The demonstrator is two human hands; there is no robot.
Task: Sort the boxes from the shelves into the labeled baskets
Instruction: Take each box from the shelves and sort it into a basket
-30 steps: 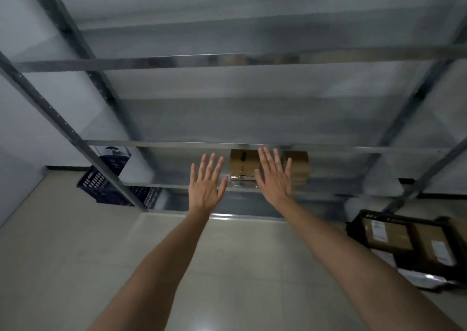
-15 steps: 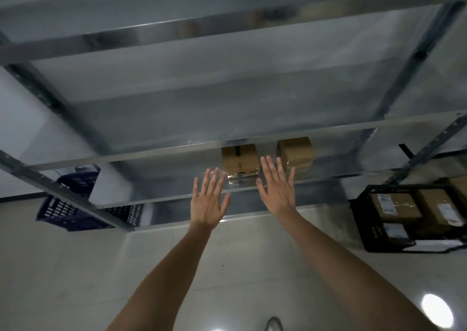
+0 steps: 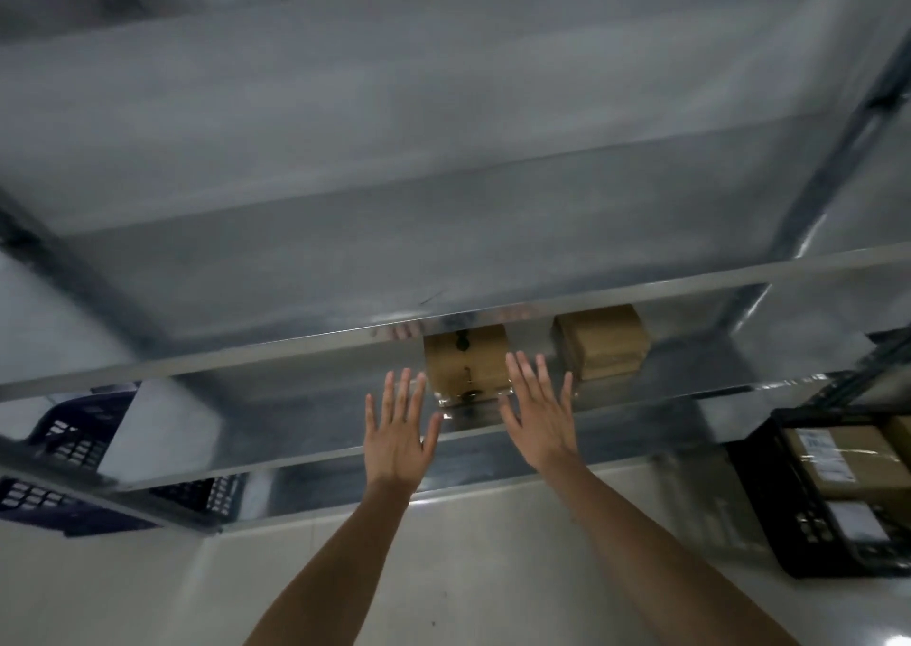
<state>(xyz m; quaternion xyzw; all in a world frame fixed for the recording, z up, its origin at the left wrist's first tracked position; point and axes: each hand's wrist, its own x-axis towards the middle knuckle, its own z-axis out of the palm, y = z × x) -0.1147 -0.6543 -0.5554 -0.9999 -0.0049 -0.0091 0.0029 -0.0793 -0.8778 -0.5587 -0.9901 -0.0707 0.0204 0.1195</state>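
Two brown cardboard boxes stand on a low metal shelf: a taped box in the middle and a second box to its right. My left hand is spread flat, just left of and in front of the taped box, holding nothing. My right hand is also spread, between the two boxes and slightly in front of them, its fingers overlapping the taped box's right edge. Neither hand grips a box.
A black basket with several labelled boxes sits on the floor at the right. A dark blue basket stands behind the shelf frame at the left. Metal shelf rails cross above the boxes. Pale tiled floor lies below my arms.
My view has tilted and moved closer to the shelf. Both spread hands have moved forward and up toward the taped box, the right one reaching its edge.
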